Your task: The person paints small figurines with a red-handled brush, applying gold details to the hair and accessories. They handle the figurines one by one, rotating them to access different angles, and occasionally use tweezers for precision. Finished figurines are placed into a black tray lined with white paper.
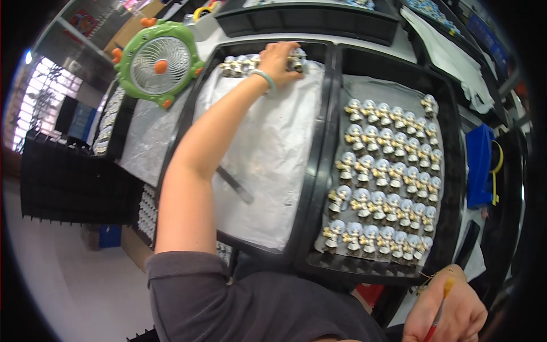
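My left hand (279,60) reaches to the far end of a black tray (319,142) lined with white paper. Its fingers close on a small grey-haired figurine (296,58) in a short row of figurines (236,65) along the far edge. A green bracelet sits on that wrist. My right hand (450,313) rests low at the right and grips a thin red-handled paintbrush (440,313). A second black tray (453,171) to the right holds several rows of small white and gold figurines (384,182) standing upright.
A green round desk fan (159,62) with orange knobs stands at the back left. A dark flat strip (235,185) lies on the paper in the left tray. More black trays (307,17) stand behind. A blue cloth (480,165) hangs at the right.
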{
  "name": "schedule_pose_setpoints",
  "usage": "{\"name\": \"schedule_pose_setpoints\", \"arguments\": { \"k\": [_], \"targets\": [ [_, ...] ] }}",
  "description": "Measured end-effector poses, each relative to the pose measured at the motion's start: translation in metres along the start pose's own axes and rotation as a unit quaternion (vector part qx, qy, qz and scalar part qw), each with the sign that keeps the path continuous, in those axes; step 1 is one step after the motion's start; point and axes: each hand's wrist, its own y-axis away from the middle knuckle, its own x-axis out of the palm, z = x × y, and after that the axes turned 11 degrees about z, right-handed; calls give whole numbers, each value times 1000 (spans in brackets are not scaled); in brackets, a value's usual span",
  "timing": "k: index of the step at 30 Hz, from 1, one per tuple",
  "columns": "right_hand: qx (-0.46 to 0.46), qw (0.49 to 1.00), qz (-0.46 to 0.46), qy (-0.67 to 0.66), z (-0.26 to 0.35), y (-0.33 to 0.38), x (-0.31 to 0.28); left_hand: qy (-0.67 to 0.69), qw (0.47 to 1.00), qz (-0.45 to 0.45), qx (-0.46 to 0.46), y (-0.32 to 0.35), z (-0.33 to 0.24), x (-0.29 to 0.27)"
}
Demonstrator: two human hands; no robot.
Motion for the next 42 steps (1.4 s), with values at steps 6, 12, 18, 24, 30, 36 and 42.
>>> {"name": "schedule_pose_setpoints", "arguments": {
  "k": [6,12,18,24,30,36,42],
  "targets": [
    [-128,990,-47,-48,-1,-3,-8,-42,996,74,6,-4,-16,5],
    [-165,982,-46,78,-5,-4,-12,-36,987,-121,99,-11,-43,-16],
    [59,972,170,-154,-27,22,2,27,955,-42,293,-83,-206,-10],
    [173,921,293,-188,-44,42,15,18,978,191,77,-136,-295,80],
    [203,957,165,-127,-48,50,24,103,971,218,5,-144,-294,105],
    [265,931,181,-172,-45,58,25,653,719,236,27,-84,-245,21],
    [384,858,195,-278,-43,41,19,700,644,309,-10,64,-192,-80]
  ]
}}
